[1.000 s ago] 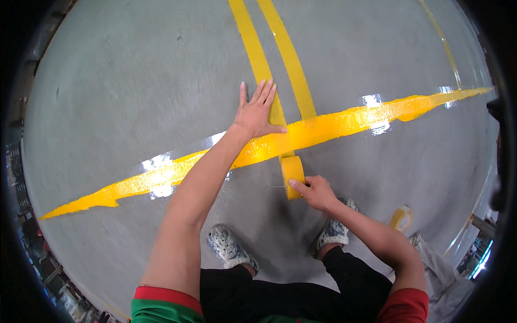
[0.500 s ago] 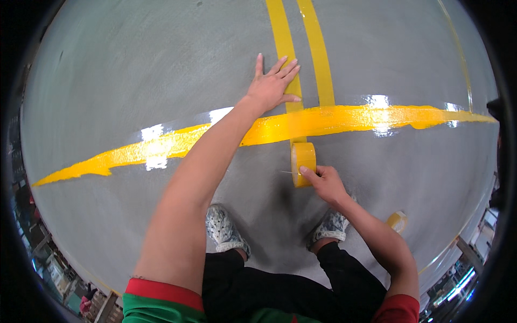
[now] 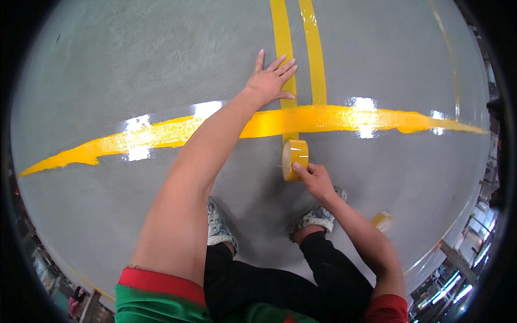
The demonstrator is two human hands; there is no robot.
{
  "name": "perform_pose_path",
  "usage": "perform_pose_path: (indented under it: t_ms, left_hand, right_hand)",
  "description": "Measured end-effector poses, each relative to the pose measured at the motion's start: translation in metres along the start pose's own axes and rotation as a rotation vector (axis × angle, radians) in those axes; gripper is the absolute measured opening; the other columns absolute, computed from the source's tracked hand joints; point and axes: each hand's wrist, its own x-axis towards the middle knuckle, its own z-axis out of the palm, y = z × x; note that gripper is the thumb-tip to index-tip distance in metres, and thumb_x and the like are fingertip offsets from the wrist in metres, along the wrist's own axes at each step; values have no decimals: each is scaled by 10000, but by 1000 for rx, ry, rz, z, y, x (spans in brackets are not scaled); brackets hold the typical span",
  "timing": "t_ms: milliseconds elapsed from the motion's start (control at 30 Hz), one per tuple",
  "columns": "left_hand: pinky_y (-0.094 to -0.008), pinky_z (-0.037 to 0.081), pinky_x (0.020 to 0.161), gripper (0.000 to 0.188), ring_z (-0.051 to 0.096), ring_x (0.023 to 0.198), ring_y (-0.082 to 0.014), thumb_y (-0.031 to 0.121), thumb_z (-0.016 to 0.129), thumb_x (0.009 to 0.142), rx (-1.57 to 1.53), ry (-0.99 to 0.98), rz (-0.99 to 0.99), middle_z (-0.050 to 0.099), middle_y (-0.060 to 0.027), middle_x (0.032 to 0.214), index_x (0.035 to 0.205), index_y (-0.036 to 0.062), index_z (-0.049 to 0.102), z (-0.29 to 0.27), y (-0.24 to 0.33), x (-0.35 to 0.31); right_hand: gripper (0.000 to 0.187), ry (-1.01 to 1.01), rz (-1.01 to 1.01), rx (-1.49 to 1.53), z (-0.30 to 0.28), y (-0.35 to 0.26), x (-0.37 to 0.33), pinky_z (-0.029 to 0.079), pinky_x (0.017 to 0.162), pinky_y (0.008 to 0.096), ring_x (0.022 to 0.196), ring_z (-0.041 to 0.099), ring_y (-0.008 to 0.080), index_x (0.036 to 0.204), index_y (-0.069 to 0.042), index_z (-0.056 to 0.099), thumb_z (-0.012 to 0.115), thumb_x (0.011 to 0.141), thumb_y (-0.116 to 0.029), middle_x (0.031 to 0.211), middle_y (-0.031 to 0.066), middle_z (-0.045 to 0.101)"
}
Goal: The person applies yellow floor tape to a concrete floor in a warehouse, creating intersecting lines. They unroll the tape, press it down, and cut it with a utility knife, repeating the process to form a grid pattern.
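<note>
My left hand (image 3: 271,82) lies with its fingers spread on the grey floor, the fingertips over a long yellow tape strip (image 3: 281,29). That strip runs across a glossy yellow painted band (image 3: 177,132) to a roll of yellow tape (image 3: 299,156). Just on the near side of the band, the roll stands on edge, its core facing left. My right hand (image 3: 319,182) grips the roll's right side, with the thumb at its near edge; the other fingers are partly hidden. A thin, light line juts out left of the roll; what it is I cannot tell.
A second yellow strip (image 3: 316,62) runs beside the first and meets the band. Another tape roll (image 3: 381,221) sits on the floor to the right of my right shoe (image 3: 318,216). My left shoe (image 3: 219,226) is below the band. A thin yellowish line (image 3: 451,59) lies far right.
The whole view has shifted slightly, so the floor and shoes appear further left. Both hands keep their places, the left on the strip and the right on the roll.
</note>
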Motion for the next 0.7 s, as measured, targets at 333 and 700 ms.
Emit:
perform_pose_path:
  t_ms: [333,700]
  left_hand:
    - [-513,28,1232,917,67,1515,-359,428,681,847,-643,-61,-142,193,-109,1628,1570,171,179,60,52,-41]
    - [-667,149,1158,354,539,1261,-263,324,729,797,-57,-159,-60,637,-55,1276,1116,171,742,69,107,29]
  right_hand:
    - [366,-74,-43,-15,-20,8,-14,484,819,306,899,633,143,1133,11,684,594,980,-310,1009,67,706]
    - [468,-377,-305,-1177,-115,16,26,488,737,384,841,632,230,1052,73,628,618,936,-381,972,169,685]
